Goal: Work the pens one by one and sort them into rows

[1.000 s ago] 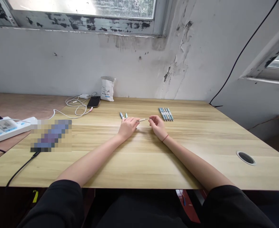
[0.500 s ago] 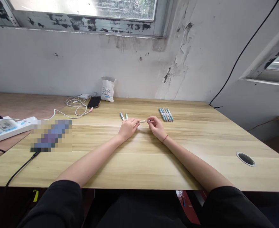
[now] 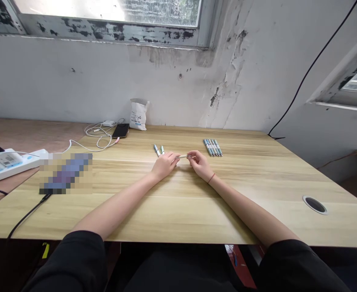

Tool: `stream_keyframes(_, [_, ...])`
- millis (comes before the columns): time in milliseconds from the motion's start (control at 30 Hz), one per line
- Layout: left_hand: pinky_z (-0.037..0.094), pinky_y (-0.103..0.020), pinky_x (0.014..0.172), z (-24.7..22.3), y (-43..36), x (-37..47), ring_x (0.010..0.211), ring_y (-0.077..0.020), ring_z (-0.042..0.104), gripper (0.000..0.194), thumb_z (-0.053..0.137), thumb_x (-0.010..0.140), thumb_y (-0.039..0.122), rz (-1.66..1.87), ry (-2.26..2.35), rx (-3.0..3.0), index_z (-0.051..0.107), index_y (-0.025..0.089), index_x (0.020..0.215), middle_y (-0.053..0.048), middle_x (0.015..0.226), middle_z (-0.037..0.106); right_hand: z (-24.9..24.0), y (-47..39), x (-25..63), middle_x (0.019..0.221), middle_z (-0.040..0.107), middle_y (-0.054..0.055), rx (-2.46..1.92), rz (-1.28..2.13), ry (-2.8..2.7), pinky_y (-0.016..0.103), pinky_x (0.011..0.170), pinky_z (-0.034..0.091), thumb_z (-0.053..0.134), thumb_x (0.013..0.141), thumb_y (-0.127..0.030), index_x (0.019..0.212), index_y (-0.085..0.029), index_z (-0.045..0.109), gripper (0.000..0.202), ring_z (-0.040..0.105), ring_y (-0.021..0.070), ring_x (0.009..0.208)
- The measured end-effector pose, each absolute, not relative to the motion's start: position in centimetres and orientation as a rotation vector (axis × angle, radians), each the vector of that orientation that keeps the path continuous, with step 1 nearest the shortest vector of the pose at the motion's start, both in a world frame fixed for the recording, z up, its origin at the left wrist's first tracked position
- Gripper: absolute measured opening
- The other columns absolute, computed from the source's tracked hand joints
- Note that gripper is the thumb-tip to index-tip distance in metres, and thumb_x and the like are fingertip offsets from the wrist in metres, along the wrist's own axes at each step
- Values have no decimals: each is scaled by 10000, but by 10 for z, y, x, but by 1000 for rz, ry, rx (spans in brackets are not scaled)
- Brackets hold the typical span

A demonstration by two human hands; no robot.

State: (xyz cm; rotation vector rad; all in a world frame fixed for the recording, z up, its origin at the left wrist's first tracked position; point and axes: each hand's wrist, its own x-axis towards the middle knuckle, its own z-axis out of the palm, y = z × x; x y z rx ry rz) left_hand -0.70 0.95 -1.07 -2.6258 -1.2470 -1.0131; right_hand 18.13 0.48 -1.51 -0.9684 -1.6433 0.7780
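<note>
Left hand and right hand, each pinching one end of a pale pen held crosswise between them over the desk; its covered ends cannot be made out. Just beyond the left hand lie two pens; beyond the right, a row of pens. Farther back, a white pouch stands near a black phone.
</note>
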Motion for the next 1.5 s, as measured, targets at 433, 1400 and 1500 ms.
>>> stream_keyframes(433, [432,-303,810,-10,7,-6,890,-167,578,219,422,915,265,-1014,-1197,-2658,573,195,1059,-38,933,629,-12,4,183,554,524,1,-1122,715,-1755,254,528,382,380,874,-503,670,-176,538,417,468,118,515])
stream_keyframes(1400, [415,-318,786,-10,7,-6,891,-180,577,201,436,907,252,-999,-1258,-2576,573,202,1045,-36,935,633,-14,6,184,878,561,34,-1036,686,-1754,246,519,395,506,804,-476,963,-195,494,323,472,98,549])
stream_keyframes(1500, [405,-318,789,-10,6,-6,902,-179,577,203,439,906,251,-980,-1263,-2583,580,209,1045,-41,936,634,-13,5,184,727,553,19,-1082,686,-1785,253,527,391,423,847,-483,803,-191,511,308,470,117,556])
